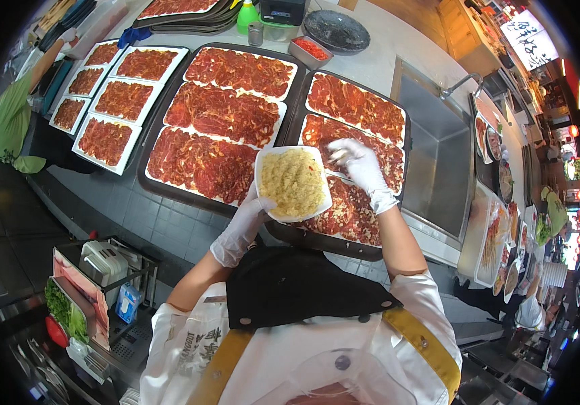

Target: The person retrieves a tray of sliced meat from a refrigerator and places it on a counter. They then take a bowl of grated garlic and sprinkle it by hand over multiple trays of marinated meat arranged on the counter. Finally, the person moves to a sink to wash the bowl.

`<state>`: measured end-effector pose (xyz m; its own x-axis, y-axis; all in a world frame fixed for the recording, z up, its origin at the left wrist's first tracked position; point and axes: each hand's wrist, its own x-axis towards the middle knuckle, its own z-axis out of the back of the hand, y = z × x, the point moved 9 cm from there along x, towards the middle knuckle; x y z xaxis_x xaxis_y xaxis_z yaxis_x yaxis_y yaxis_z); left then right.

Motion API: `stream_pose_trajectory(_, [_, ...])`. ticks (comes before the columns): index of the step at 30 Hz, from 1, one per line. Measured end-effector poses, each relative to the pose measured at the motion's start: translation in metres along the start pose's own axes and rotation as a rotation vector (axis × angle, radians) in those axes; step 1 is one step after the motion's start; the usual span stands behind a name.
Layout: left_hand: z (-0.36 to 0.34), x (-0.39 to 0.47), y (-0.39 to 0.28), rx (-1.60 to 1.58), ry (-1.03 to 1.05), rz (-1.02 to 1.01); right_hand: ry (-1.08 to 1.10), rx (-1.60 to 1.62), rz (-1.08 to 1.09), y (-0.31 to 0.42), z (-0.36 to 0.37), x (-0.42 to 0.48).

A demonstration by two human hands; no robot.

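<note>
My left hand (246,223), in a white disposable glove, grips the lower left side of a square white bowl (328,198) heaped with minced garlic (292,182). The bowl is above a dark tray (330,246) carrying three white plates of sliced, sauced meat. Just right of the bowl, my gloved right hand (360,164) hovers over the middle plate of meat (315,129). Its fingers are bent, with pale bits at the tips; whether they pinch garlic is unclear. Garlic bits are scattered over the nearest plate of meat (356,207), partly hidden behind the bowl.
Left is another dark tray (156,188) of meat plates, then smaller plates (123,98). A container of chopped red pepper (312,48) and dark round pan (338,30) stand behind. A steel sink (437,147) lies right; a green-shirted person (9,119) stands left.
</note>
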<state>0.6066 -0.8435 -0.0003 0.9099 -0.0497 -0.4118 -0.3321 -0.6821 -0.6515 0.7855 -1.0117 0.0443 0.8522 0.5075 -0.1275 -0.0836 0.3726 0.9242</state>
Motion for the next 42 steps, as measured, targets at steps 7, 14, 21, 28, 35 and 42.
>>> stream_pose_trajectory(7, [-0.015,0.013,0.008,0.069,0.003,0.07,0.239,-0.849,0.024,0.047,-0.062,-0.048])
stream_pose_trajectory(14, [-0.015,0.027,0.037,0.071,0.036,0.122,0.173,0.032,-0.126,0.012,-0.08,-0.071])
stream_pose_trajectory(21, [-0.005,-0.002,0.002,-0.033,0.072,-0.022,-0.244,0.615,0.14,0.039,0.021,-0.013])
stream_pose_trajectory(28, [0.025,-0.028,-0.023,-0.066,-0.102,-0.123,-0.352,0.26,-0.026,-0.007,0.059,0.01])
stream_pose_trajectory(35, [0.034,-0.039,-0.035,-0.176,-0.162,-0.187,-0.404,0.086,-0.177,-0.093,0.098,-0.017])
stream_pose_trajectory(42, [0.031,-0.051,-0.045,-0.173,-0.196,-0.2,-0.54,-0.144,0.145,-0.05,0.084,0.008])
